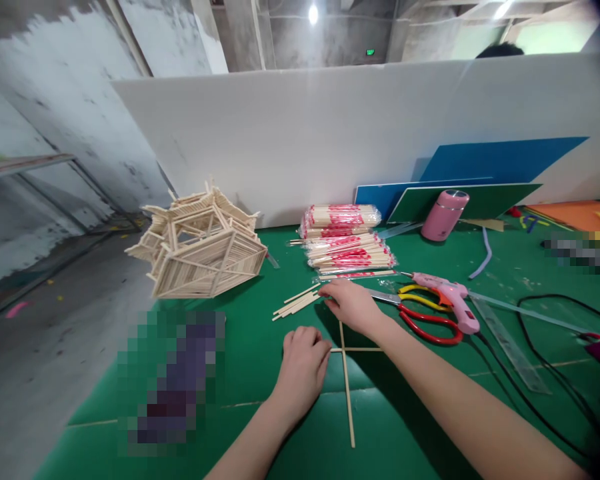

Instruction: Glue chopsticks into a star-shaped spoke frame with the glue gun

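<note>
Two thin wooden chopsticks [349,400] lie crossed on the green table in front of me. My left hand [305,363] is closed at the left end of the crosswise chopstick, its fingers curled over that tip. Above the crossing, my right hand [353,305] reaches over the upper end of the lengthwise chopstick. Its fingers are pinched together at the right ends of a few loose chopsticks [296,305]; the exact contact is partly hidden. Behind the right hand lie plastic-wrapped bundles of chopsticks [350,250] with red print.
A lattice structure of sticks [207,247] stands back left. To the right lie red-and-yellow-handled scissors [430,325], a pink glue gun [447,297] with a black cord, and a clear ruler [513,350]. A pink bottle [445,215] stands before coloured boards [500,160]. A blurred object [180,377] lies left.
</note>
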A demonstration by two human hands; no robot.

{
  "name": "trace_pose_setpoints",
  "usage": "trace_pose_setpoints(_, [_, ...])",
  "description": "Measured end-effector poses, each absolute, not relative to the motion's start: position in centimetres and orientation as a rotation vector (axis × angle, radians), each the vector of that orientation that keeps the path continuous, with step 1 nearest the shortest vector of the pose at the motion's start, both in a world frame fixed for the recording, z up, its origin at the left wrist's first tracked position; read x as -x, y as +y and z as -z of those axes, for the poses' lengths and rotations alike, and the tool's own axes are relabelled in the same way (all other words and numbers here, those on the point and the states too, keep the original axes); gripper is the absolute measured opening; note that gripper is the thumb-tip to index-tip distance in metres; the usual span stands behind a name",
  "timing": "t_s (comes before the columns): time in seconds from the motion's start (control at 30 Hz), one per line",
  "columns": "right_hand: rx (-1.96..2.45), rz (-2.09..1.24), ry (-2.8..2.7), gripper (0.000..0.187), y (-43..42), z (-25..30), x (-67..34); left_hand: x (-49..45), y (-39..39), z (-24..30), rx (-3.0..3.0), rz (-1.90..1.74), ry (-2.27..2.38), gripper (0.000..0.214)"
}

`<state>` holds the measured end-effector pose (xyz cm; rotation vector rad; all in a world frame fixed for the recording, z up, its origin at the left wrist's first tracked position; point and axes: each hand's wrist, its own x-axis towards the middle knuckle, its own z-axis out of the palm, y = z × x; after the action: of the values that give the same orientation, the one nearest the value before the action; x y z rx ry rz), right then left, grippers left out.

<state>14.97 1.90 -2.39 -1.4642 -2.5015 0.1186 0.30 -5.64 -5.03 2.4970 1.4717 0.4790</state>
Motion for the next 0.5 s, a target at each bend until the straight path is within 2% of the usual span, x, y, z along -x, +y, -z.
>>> trace_pose_setpoints(0.5, [1.334, 0.038, -2.856, 0.017, 4.5, 2.4, -14.2, -0.1, -6.3, 4.9, -2.485, -0.487, 1.372, 0.019])
